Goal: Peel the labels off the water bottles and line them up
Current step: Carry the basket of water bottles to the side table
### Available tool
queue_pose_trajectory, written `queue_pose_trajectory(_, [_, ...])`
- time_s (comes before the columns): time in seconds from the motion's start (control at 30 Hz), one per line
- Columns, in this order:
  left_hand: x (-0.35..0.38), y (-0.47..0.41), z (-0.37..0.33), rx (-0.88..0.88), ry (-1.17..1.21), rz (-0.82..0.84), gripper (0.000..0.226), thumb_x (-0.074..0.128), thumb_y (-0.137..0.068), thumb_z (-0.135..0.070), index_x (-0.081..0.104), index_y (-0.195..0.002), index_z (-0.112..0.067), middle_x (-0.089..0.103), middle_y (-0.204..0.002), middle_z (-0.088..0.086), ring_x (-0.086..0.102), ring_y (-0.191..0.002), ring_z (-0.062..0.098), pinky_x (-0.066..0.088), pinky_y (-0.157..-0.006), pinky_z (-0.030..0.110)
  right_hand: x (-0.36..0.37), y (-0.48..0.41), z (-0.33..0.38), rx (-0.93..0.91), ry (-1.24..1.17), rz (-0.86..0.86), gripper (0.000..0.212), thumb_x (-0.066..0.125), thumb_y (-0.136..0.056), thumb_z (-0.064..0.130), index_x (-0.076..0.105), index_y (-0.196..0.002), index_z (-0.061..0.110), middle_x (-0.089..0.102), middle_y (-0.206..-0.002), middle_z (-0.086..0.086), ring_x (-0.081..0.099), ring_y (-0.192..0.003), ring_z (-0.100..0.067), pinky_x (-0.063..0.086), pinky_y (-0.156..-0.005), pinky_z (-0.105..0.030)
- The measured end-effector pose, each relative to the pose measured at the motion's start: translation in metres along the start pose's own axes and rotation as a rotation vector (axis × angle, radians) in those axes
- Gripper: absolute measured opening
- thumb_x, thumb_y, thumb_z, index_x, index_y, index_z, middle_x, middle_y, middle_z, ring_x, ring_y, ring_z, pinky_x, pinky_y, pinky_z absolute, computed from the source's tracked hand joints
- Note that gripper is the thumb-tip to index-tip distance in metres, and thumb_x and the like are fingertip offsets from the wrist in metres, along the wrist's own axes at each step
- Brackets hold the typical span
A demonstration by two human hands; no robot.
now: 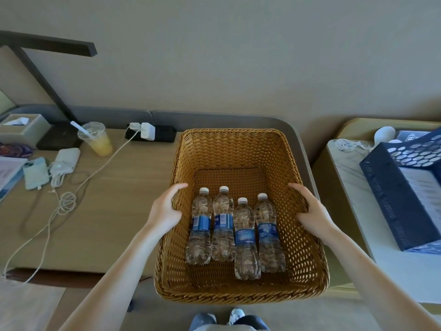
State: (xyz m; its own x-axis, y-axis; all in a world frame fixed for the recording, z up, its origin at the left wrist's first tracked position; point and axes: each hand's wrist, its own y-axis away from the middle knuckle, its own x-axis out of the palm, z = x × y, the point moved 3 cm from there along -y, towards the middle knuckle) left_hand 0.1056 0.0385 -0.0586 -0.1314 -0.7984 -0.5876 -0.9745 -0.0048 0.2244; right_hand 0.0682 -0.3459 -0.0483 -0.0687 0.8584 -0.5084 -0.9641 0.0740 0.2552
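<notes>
- You're at the start: no label is peeled yet, and both hands grip the wicker basket (241, 149) by its side rims.
- Your left hand (165, 207) and right hand (311, 209) have fingers curled closed over the weave.
- Four water bottles (235, 231) lie side by side inside, white-capped, clear, blue labels intact.
- Next, let go of the rim, lift one bottle and find its label seam.

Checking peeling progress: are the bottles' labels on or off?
On: all four bottles lying in the basket show blue labels around their middles.
</notes>
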Motion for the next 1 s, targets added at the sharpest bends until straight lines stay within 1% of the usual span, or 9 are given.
queue_pose_trajectory(0.07, [0.000,0.001,-0.002,-0.006,0.034,-0.009,0.085,0.057,-0.082,0.021,0.052,-0.133,-0.047,0.036,-0.161,0.003,0.048,-0.034,0.006,0.041,-0.036,0.019,0.000,0.002,0.002,0.007,-0.031,-0.014,0.080,0.052,-0.089,-0.019,0.042,-0.148,0.034,0.041,-0.153,0.000,0.043,-0.136,-0.019,0.047,-0.092,-0.019])
queue_pose_trajectory(0.13, [-0.002,0.003,-0.006,0.004,0.083,-0.003,0.083,0.057,-0.083,0.021,0.055,-0.129,-0.048,0.036,-0.161,0.002,0.044,-0.033,0.005,0.039,-0.035,0.019,0.000,0.007,0.006,0.002,-0.058,-0.025,0.080,0.053,-0.088,-0.021,0.042,-0.148,0.032,0.041,-0.154,-0.002,0.041,-0.141,-0.023,0.047,-0.102,-0.032])
queue_pose_trajectory(0.23, [-0.008,0.006,-0.013,0.015,0.126,-0.013,0.086,0.056,-0.083,0.022,0.054,-0.133,-0.048,0.036,-0.161,0.001,0.043,-0.036,0.005,0.039,-0.035,0.019,-0.004,0.014,0.015,-0.025,-0.075,-0.038,0.081,0.054,-0.088,-0.021,0.043,-0.149,0.031,0.040,-0.155,-0.002,0.039,-0.143,-0.025,0.045,-0.110,-0.043])
queue_pose_trajectory(0.33, [-0.017,0.012,-0.023,0.028,0.134,-0.040,0.088,0.056,-0.083,0.022,0.052,-0.139,-0.046,0.036,-0.161,0.003,0.043,-0.037,0.005,0.041,-0.036,0.019,-0.010,0.018,0.029,-0.062,-0.081,-0.052,0.083,0.055,-0.086,-0.023,0.045,-0.148,0.030,0.042,-0.155,-0.001,0.039,-0.144,-0.024,0.046,-0.110,-0.043])
queue_pose_trajectory(0.53, [-0.038,0.033,-0.036,0.020,0.108,-0.117,0.086,0.055,-0.083,0.021,0.054,-0.136,-0.048,0.036,-0.161,0.007,0.044,-0.038,0.006,0.041,-0.037,0.020,-0.013,0.021,0.057,-0.150,-0.047,-0.039,0.084,0.057,-0.083,-0.022,0.046,-0.147,0.031,0.042,-0.154,0.000,0.037,-0.144,-0.023,0.044,-0.112,-0.045])
queue_pose_trajectory(0.8, [-0.061,0.083,-0.022,-0.045,0.094,-0.242,0.082,0.056,-0.084,0.019,0.056,-0.134,-0.046,0.038,-0.159,0.004,0.049,-0.037,0.007,0.041,-0.037,0.022,0.010,0.017,0.085,-0.243,-0.032,0.095,0.085,0.059,-0.083,-0.020,0.044,-0.149,0.032,0.042,-0.154,0.000,0.037,-0.144,-0.022,0.039,-0.114,-0.043])
queue_pose_trajectory(0.9, [-0.070,0.110,-0.010,-0.113,0.097,-0.306,0.083,0.057,-0.083,0.020,0.057,-0.134,-0.046,0.041,-0.158,0.004,0.049,-0.035,0.007,0.040,-0.035,0.021,0.025,0.017,0.095,-0.280,-0.029,0.165,0.085,0.060,-0.084,-0.018,0.044,-0.149,0.032,0.043,-0.154,-0.001,0.038,-0.143,-0.022,0.037,-0.112,-0.037])
queue_pose_trajectory(0.97, [-0.075,0.131,-0.001,-0.147,0.124,-0.354,0.083,0.057,-0.082,0.020,0.058,-0.133,-0.045,0.044,-0.155,0.001,0.055,-0.040,0.008,0.041,-0.037,0.021,0.037,0.017,0.102,-0.322,-0.013,0.211,0.084,0.061,-0.083,-0.017,0.044,-0.150,0.031,0.045,-0.153,-0.001,0.039,-0.142,-0.021,0.036,-0.112,-0.035])
queue_pose_trajectory(1.0, [-0.078,0.143,0.004,-0.154,0.135,-0.380,0.082,0.058,-0.081,0.020,0.059,-0.133,-0.044,0.047,-0.153,-0.002,0.063,-0.052,0.011,0.044,-0.040,0.022,0.043,0.017,0.106,-0.337,-0.004,0.239,0.084,0.061,-0.083,-0.017,0.044,-0.150,0.031,0.045,-0.153,-0.001,0.040,-0.142,-0.020,0.036,-0.113,-0.035])
